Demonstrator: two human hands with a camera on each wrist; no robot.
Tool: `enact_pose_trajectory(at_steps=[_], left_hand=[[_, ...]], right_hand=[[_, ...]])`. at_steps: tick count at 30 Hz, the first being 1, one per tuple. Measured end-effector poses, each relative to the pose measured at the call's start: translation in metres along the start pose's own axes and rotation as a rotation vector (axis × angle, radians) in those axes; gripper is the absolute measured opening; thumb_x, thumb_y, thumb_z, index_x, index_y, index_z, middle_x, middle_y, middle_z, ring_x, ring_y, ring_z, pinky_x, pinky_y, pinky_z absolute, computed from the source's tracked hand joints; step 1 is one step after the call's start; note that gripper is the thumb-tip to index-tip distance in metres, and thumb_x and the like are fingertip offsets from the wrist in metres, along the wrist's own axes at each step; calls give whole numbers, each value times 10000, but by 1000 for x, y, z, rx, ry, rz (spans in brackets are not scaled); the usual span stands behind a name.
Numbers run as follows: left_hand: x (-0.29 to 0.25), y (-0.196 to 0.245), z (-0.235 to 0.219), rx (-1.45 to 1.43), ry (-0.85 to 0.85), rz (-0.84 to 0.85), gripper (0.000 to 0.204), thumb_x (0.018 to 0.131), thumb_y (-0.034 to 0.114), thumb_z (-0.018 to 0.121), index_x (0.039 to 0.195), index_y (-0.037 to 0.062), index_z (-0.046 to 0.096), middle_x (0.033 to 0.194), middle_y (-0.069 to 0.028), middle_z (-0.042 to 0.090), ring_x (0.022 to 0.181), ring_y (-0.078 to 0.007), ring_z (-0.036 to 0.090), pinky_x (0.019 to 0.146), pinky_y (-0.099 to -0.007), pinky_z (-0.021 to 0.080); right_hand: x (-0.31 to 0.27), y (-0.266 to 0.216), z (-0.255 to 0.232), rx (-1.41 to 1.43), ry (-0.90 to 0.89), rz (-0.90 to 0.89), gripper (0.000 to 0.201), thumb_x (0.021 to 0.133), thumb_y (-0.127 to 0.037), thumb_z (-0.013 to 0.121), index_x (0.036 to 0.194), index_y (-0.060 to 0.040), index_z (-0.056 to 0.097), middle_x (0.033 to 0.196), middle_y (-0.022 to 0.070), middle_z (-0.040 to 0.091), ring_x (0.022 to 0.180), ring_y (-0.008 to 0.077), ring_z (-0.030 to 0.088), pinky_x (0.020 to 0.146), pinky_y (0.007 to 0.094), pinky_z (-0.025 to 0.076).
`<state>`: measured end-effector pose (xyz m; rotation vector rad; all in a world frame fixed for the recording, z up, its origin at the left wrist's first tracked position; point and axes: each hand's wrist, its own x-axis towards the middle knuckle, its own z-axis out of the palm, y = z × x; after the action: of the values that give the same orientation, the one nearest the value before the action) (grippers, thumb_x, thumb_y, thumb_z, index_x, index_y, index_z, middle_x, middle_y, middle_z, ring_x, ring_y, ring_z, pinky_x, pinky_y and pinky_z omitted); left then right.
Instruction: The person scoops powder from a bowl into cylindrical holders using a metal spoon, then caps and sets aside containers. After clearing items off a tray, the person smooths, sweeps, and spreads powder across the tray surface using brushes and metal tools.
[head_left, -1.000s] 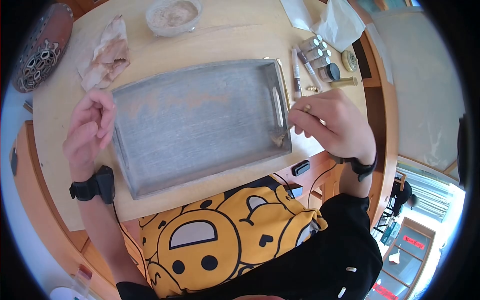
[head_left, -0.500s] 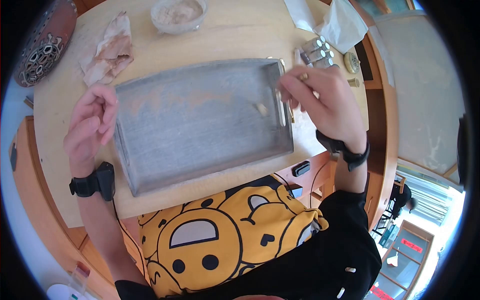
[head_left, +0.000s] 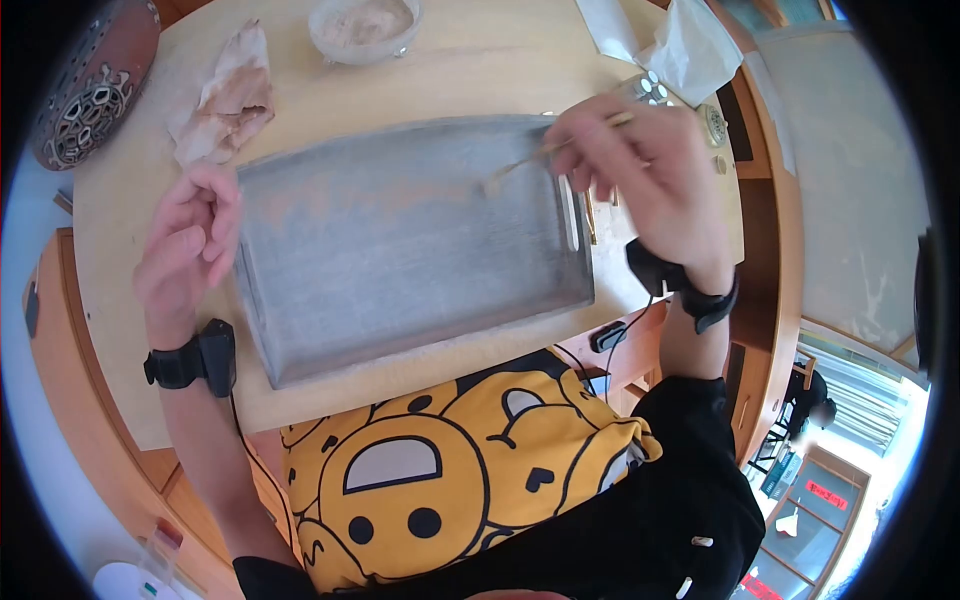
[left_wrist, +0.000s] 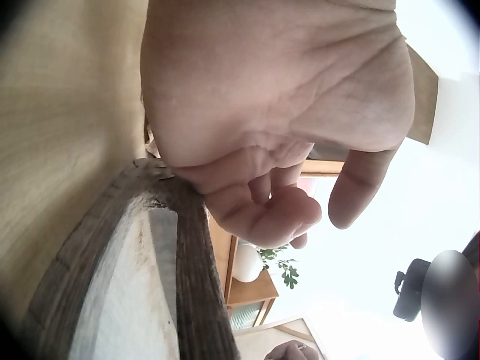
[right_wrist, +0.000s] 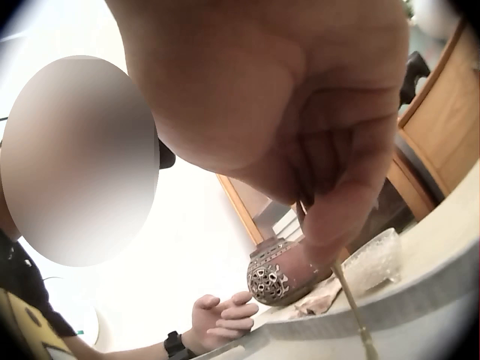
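A shallow grey wooden tray [head_left: 400, 270] with handle slots lies on the table, a reddish-brown smear across its upper floor. Over its right end my right hand [head_left: 640, 160] pinches a thin brush [head_left: 520, 165], whose pale bristle tip points left and overlaps the tray floor. The right wrist view shows the slim brush handle [right_wrist: 349, 296] passing down from between thumb and fingers. At the tray's left side is my left hand [head_left: 190, 240], its fingers loosely bent and holding nothing. The left wrist view has that hand's little-finger edge right at the tray's corner [left_wrist: 161, 187].
A bowl of pale powder [head_left: 365, 28] stands behind the tray. Beside it lies a stained cloth [head_left: 230, 105], with a pierced reddish-brown pot [head_left: 100, 90] at far left. Small jars [head_left: 652, 88] and white paper [head_left: 695, 45] are at back right, partly behind the right hand.
My right hand has moved up and away from the tray's lower right corner, sweeping the brush tip up and left across the floor. The left hand has stayed by the tray's left side.
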<state>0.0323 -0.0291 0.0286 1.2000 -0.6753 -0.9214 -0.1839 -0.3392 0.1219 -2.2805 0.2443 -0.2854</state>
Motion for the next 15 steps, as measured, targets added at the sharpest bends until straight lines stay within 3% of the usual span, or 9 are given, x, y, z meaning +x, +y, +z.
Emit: enact_pose_trajectory(at_steps=[2,4,6,8,9,10,12,13,15], left_hand=[[1,1,0,2,-6,-3,537,805,406,672,1083,-18,497,790,2,427,605,-21,371,436,-152,343],[1,0,-1,-5,-31,-1,538,799,401,673,1092,-15,499,788,4,428,607,-21,369,437,-153,338],[0,0,1,-16,-5,-2,541,797,399,675,1094,-18,499,788,5,427,611,-21,369,438,-152,336],[-1,0,2,-21,14,-20,543,795,396,677,1096,-20,499,789,6,426,614,-21,369,438,-151,333],[0,1,2,-20,0,-18,546,794,395,678,1098,-22,499,788,7,426,616,-21,370,440,-150,335],[1,2,3,-18,-18,-14,549,793,393,680,1100,-24,500,787,8,425,618,-21,371,442,-150,336],[2,2,1,-19,-20,-10,549,793,392,680,1102,-25,500,785,10,425,618,-21,370,444,-149,337],[1,1,1,-26,-16,-12,549,793,391,679,1103,-25,501,784,11,425,617,-20,370,446,-148,338],[1,-1,0,-32,-16,-14,544,796,388,677,1104,-24,501,784,11,426,616,-20,370,445,-149,339]], right_hand=[[-8,-4,-17,34,38,-29,226,964,-114,562,866,45,690,693,79,677,570,135,637,531,258,478],[-23,-13,-30,-34,61,107,226,966,-117,556,872,46,681,695,80,678,573,118,632,528,244,473],[-28,-10,-23,-103,66,72,182,943,-104,586,867,36,672,667,101,658,537,167,618,509,273,459],[-32,-3,-12,-439,66,-60,134,909,-77,619,831,24,660,630,120,621,505,247,587,495,321,446],[-32,-3,-3,-435,65,-61,83,882,-53,637,827,7,648,626,132,598,516,303,567,495,362,440],[-31,0,8,-443,62,-141,55,882,-40,624,856,5,643,674,127,621,536,296,584,507,364,457],[-29,-11,18,-509,-49,-217,106,911,3,591,954,65,666,804,132,689,666,187,680,579,271,515],[-30,-13,18,-511,-51,-220,106,911,3,591,954,65,666,804,132,689,666,187,680,579,271,515],[-36,-14,17,-382,95,-209,121,916,10,572,968,60,669,800,129,688,678,191,681,591,268,519]])
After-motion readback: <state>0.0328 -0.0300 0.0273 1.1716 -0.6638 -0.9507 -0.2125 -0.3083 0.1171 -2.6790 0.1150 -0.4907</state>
